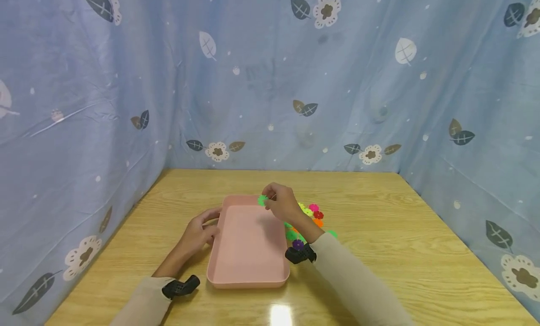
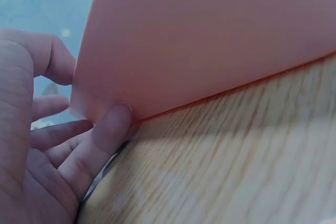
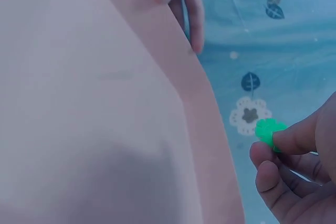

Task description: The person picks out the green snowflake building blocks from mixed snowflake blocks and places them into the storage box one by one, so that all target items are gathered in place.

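Note:
A shallow pink tray (image 1: 253, 285) lies on the table. At its left wall rests my left hand (image 1: 197, 234), with the thumb (image 2: 113, 129) against the outside of the wall and the other fingers reaching toward the rim. Above the far right part of the tray, my right hand (image 1: 281, 202) pinches a green flower-shaped plastic piece (image 3: 269, 131) between thumb and fingers. Just right of the tray, a loose pile of similar pieces is partly hidden under my right forearm; a purple piece (image 1: 297, 244), a red piece (image 1: 318, 215) and a pink piece (image 1: 313, 207) show.
The wooden table (image 1: 401, 251) runs back to a blue patterned curtain (image 1: 270, 82) that closes in the back and both sides. A black strap (image 1: 180, 286) is on the left wrist, another (image 1: 301, 254) on the right.

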Tool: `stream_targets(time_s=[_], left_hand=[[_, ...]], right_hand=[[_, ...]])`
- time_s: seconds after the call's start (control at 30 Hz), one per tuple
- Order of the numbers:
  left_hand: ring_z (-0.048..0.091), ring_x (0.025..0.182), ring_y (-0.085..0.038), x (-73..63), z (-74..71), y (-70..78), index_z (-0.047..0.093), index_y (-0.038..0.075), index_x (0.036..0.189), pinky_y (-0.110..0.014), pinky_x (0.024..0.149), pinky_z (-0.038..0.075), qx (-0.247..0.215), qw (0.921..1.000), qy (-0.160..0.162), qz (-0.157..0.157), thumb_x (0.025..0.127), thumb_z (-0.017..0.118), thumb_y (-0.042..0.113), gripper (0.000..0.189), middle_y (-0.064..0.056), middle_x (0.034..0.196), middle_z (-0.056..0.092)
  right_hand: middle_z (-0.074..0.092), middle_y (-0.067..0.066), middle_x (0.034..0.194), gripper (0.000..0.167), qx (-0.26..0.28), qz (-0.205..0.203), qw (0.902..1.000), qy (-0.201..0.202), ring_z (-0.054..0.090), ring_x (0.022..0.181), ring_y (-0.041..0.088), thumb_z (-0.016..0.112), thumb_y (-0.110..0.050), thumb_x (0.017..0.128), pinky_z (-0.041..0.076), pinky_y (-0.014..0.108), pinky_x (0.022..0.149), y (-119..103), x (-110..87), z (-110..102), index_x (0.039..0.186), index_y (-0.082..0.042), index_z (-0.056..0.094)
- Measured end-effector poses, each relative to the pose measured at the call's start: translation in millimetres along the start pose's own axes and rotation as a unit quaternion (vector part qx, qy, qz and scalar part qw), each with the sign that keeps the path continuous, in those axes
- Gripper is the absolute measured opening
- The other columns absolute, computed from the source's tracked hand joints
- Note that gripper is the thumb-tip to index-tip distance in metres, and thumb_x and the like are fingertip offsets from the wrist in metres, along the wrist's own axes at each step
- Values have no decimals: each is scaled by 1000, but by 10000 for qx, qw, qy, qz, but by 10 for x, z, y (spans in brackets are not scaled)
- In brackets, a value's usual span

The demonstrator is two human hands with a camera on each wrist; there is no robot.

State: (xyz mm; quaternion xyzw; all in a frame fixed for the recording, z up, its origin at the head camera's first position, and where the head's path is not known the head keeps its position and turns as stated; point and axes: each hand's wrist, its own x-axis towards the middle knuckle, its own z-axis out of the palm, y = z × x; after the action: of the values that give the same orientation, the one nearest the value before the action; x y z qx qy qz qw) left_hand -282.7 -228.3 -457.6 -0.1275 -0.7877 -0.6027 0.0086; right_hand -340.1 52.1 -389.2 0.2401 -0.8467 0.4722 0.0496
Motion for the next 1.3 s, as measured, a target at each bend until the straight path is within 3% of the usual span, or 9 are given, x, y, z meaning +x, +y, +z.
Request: stream_targets(time_s=[0.43,0.57,0.73,0.9,1.03,1.13,1.3], left_hand=[[70,94,-29,-10,17,-8,42,6,152,-38,62,59,201,9997,-51,-93,91,55,3,63,-24,149,48],[71,92,-30,5,15,-14,43,8,153,-39,62,59,234,9996,-120,-82,93,54,4,61,-24,149,48],[71,97,-31,-12,7,-26,41,7,153,-38,62,59,249,9996,-89,-56,93,55,4,62,-26,150,47],[70,102,-33,-49,28,-61,38,5,155,-38,64,59,168,9998,-109,-71,95,55,5,63,-28,151,44],[70,105,-34,-68,16,-42,40,5,154,-37,66,60,263,9996,-106,-17,94,56,7,62,-28,150,46],[70,105,-33,-58,-11,-31,41,6,153,-37,66,60,355,9993,-114,18,94,55,7,60,-28,149,46],[71,100,-29,-25,-35,-24,42,8,153,-38,67,60,319,9994,-160,-37,94,55,7,60,-26,149,47]], right_hand=[[65,11,93,14,498,503,9974,-156,71,73,21,64,3,93,57,31,62,-46,143,290,106,-1,66],[66,6,91,14,394,652,9970,-104,72,71,18,66,0,92,57,30,62,-64,158,353,105,-5,67],[66,4,90,14,251,822,9962,-130,74,76,25,67,-2,91,57,32,62,-104,137,383,103,-8,68],[67,0,87,14,8,1088,9940,-117,75,77,26,68,-6,90,55,34,74,-98,151,428,103,-11,69],[68,4,84,17,629,1212,9906,-116,74,78,30,67,0,89,58,40,76,-131,200,524,104,-7,69],[67,9,83,18,1259,1246,9841,-119,74,78,34,65,6,87,60,43,68,-163,241,621,103,-2,69],[67,7,84,16,1333,1311,9824,-20,74,72,28,67,5,88,59,33,62,-191,300,737,102,-2,71]])
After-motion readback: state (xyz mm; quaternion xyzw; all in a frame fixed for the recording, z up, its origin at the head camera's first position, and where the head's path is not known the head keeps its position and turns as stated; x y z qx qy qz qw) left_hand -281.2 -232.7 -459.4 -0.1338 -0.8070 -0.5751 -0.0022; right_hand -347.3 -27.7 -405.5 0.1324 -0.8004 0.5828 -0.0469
